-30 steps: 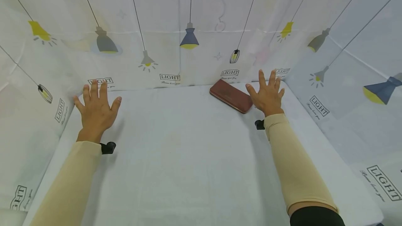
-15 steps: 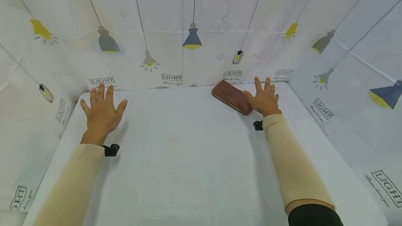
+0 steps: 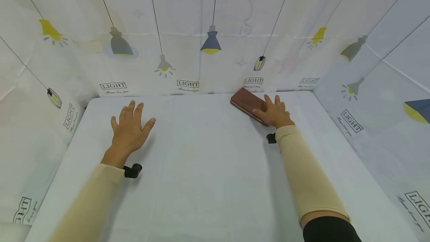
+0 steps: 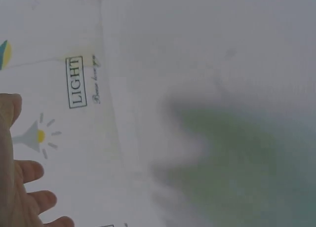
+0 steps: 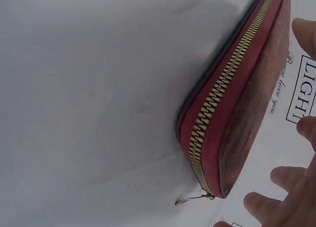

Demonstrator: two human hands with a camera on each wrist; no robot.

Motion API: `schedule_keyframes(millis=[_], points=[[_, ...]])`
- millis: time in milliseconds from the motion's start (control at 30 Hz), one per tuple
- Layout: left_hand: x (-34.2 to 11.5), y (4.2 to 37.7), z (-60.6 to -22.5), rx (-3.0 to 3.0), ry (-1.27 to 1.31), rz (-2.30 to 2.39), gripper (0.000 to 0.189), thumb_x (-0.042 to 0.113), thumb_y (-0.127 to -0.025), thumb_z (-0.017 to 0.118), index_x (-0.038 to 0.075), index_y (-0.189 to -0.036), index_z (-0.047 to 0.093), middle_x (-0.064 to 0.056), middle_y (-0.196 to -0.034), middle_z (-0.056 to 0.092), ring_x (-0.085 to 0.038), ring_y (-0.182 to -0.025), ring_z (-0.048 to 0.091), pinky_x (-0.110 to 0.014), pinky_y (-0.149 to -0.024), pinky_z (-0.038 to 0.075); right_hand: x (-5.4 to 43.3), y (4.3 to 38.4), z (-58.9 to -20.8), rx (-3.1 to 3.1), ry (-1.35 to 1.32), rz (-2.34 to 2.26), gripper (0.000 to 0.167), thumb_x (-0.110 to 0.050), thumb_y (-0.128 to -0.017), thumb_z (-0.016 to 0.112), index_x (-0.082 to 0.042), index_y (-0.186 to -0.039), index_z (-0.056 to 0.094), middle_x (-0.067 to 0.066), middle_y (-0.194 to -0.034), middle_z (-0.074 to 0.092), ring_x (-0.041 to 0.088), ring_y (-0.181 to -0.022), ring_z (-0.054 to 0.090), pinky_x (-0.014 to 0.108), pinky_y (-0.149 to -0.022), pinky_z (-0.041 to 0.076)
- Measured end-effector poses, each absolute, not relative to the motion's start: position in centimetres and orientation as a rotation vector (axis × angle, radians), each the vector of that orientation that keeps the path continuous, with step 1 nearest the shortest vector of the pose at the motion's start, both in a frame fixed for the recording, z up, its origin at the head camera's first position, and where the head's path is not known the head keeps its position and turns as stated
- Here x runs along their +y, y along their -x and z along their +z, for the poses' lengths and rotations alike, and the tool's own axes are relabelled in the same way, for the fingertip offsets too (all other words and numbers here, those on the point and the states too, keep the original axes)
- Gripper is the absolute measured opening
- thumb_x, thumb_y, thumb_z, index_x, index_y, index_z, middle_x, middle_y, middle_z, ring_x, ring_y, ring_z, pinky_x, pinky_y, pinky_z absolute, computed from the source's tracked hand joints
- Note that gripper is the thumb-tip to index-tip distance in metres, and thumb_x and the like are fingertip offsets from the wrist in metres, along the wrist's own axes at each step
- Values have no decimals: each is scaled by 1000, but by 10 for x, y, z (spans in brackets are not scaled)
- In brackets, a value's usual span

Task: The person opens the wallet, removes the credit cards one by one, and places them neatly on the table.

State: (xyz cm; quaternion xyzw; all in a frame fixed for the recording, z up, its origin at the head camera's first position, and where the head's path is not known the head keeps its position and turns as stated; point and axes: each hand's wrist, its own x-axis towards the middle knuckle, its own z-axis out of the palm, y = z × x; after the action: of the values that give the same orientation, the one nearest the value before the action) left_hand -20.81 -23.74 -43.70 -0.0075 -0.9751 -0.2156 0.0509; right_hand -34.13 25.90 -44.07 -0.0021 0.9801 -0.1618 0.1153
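A brown zip-around wallet (image 3: 247,102) lies flat near the back of the white table. In the right wrist view its gold zipper (image 5: 215,97), red edging and small pull (image 5: 192,200) show. My right hand (image 3: 274,115) is at the wallet's right end, fingers spread, overlapping part of it in the head view. From the right wrist, the fingers (image 5: 287,177) appear beside and above the wallet's far side, not curled round it. Over the left part of the table my left hand (image 3: 129,130) is spread with nothing in it; its fingers (image 4: 32,171) also show in the left wrist view.
White cloth walls (image 3: 188,62) printed with hanging lamps and LIGHT labels enclose the table (image 3: 201,167) at the back and both sides. A small black wrist camera (image 3: 133,171) sits at the left cuff, another (image 3: 271,138) at the right.
The left hand has moved right and toward the person. The right hand has come down and left over the wallet's right end. The whole head view has shifted slightly; the wallet lies as before.
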Motion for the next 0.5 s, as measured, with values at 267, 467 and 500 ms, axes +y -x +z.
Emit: schedule_keyframes(millis=[267,467,500], points=[[-204,187,-447,-3045,136,-718,79,57,-108,43,6,-165,25,-22,-173,12,-49,-156,13,-78,-116,0,252,344,-453,2836,-9,-493,99,-61,-96,61,-21,-169,8,29,-170,-7,57,-153,5,82,-109,23],[-188,174,-452,-3066,190,-762,75,54,-108,47,7,-164,29,-21,-172,16,-47,-156,17,-77,-116,4,248,349,-457,2839,-21,-500,102,-59,-93,66,-20,-169,10,29,-170,-3,56,-152,11,81,-109,24],[-187,173,-454,-3065,196,-772,75,53,-108,47,7,-163,29,-21,-172,17,-47,-156,18,-78,-116,4,247,349,-457,2843,-16,-495,102,-59,-94,67,-20,-169,10,30,-170,-1,57,-151,12,82,-109,24]])
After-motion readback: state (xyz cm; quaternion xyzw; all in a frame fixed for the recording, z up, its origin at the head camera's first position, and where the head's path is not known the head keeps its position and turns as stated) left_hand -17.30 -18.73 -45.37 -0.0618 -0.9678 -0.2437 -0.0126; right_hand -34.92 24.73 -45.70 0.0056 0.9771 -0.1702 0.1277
